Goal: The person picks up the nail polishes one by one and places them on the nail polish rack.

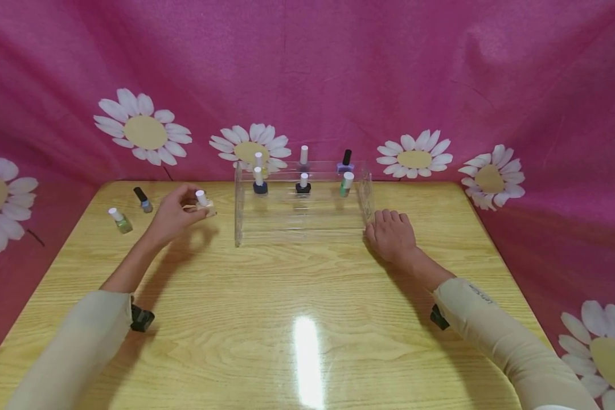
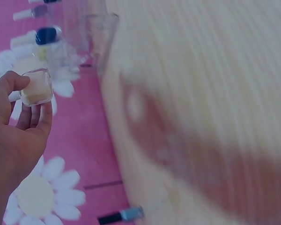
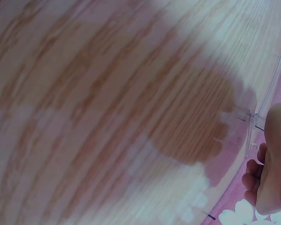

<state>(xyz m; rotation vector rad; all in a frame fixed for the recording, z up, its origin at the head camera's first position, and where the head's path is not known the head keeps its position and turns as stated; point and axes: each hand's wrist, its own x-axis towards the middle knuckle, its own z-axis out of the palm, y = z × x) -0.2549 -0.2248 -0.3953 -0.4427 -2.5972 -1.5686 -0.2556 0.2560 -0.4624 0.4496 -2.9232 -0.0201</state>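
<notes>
My left hand (image 1: 176, 210) pinches a nail polish bottle (image 1: 205, 206) between thumb and fingers, just left of a clear tiered rack (image 1: 238, 216). The bottle has a white cap and a pale cream body, and in the left wrist view its square glass base (image 2: 37, 86) faces the camera. At the rack's front right corner, my right hand (image 1: 392, 236) holds the side panel, thumb over its edge and fingers bent. In the right wrist view those fingers (image 3: 253, 180) show curled beside the clear plastic. Most of the grip is hidden.
On the rack's upper tiers stand several polish bottles, among them a dark blue one (image 1: 260, 187), a black one (image 1: 303, 186), a green one (image 1: 345, 187) and a purple one (image 1: 345, 166). A light blue bottle (image 1: 146, 205) and a yellow-green bottle (image 1: 124, 224) stand at the table's left.
</notes>
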